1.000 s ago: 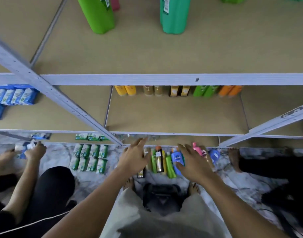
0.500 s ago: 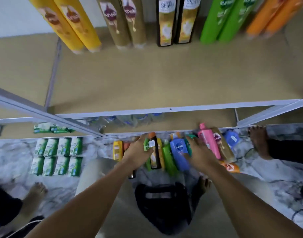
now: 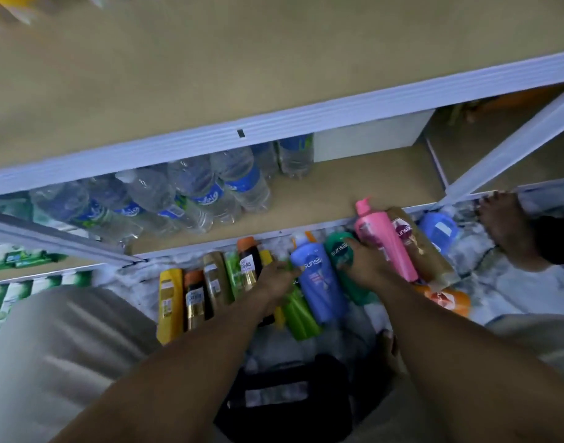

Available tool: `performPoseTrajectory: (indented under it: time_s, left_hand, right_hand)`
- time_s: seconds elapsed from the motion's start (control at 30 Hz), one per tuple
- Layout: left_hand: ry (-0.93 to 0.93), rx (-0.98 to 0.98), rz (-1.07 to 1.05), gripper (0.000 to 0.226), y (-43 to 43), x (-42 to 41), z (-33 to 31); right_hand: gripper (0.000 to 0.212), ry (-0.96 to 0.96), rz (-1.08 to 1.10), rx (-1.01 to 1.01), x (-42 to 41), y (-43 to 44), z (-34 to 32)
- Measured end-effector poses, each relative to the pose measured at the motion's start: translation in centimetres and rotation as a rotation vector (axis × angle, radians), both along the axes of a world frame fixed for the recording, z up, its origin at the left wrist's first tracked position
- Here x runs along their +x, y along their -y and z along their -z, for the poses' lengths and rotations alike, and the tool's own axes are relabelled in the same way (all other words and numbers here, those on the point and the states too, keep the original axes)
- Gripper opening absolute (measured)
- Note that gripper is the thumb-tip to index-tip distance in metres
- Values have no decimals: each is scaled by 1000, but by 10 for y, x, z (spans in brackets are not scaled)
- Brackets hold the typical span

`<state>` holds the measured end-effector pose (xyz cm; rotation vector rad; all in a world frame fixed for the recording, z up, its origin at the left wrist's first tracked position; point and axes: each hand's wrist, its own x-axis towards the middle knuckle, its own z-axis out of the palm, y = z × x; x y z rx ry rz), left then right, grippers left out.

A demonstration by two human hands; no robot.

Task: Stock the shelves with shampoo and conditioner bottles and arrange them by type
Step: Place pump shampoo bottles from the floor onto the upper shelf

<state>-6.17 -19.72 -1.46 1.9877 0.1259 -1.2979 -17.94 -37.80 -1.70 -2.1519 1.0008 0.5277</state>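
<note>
A pink plastic bottle [image 3: 384, 247], a blue plastic bottle [image 3: 319, 282] and a grey-veined white marble floor [image 3: 488, 282] are shown.

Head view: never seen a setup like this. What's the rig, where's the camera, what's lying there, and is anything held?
There is no machine here. A person works with two bare hands, and the single picture comes from a wide-angle camera worn on the head, looking forward and down.

The left hand and right hand reach to a row of bottles lying on the marble floor in front of a shelf unit. The left hand is on a green bottle, beside a blue bottle. The right hand rests on a teal bottle and a pink bottle. Whether either hand has closed a grip is unclear.

The lowest shelf holds water bottles. A black bag sits by the person's legs, and another person's foot shows at the right.
</note>
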Motion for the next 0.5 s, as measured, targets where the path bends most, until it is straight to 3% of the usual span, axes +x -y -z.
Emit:
performPoseTrajectory:
  time_s: [0.17,0.4,0.5]
  left_hand:
    - [-150,-48,-162,29,12,-27,27]
    - [99,-37,-253,31,23,-40,50]
    - [273,-24,-185,30,26,-44,58]
  right_hand:
    - [71,-17,-28,-73,-3,2,22]
    - [98,1,159,102,-5,6,50]
    - [94,2,278,199,-10,7,52]
